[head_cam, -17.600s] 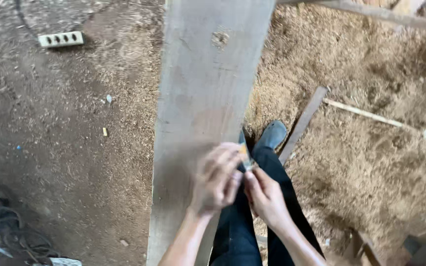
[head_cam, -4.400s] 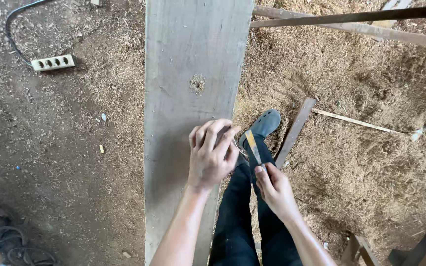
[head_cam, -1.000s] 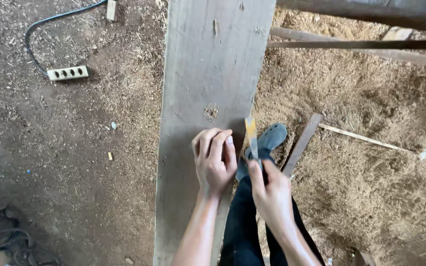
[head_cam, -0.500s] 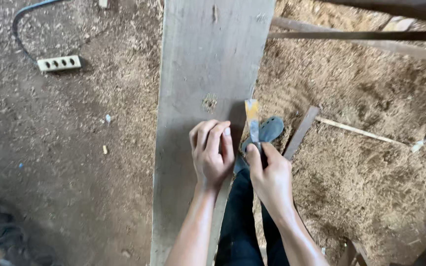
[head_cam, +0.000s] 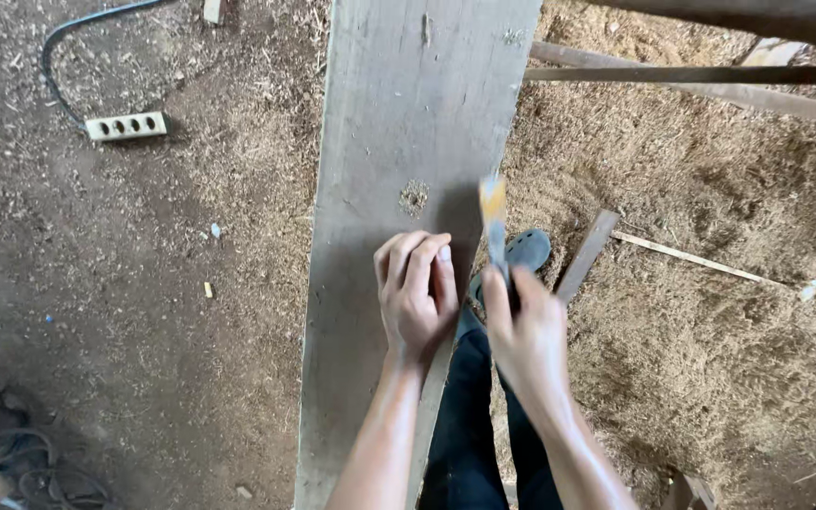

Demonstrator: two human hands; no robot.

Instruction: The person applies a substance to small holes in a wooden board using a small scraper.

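Note:
A long grey wooden plank (head_cam: 399, 123) runs from top to bottom of the view. It carries a knot packed with pale filler (head_cam: 414, 196). My left hand (head_cam: 417, 295) lies flat on the plank just below that knot, fingers together. Beside the plank's right edge, my right hand (head_cam: 526, 331) grips a putty knife (head_cam: 494, 217), whose yellow-smeared blade points away from me and is blurred. Below the hands I see my dark trouser leg and grey shoe (head_cam: 521, 253) on the ground.
Sawdust covers the dirt floor, thickest at the right. A white power strip (head_cam: 126, 126) with a black cable lies at the upper left. Wooden slats (head_cam: 586, 255) and beams (head_cam: 710, 76) lie to the right of the plank. Tangled cables (head_cam: 21, 463) sit at the lower left.
The putty knife has risen slightly along the plank's right edge and is now blurred by motion. My left hand stays pressed on the plank under the knot.

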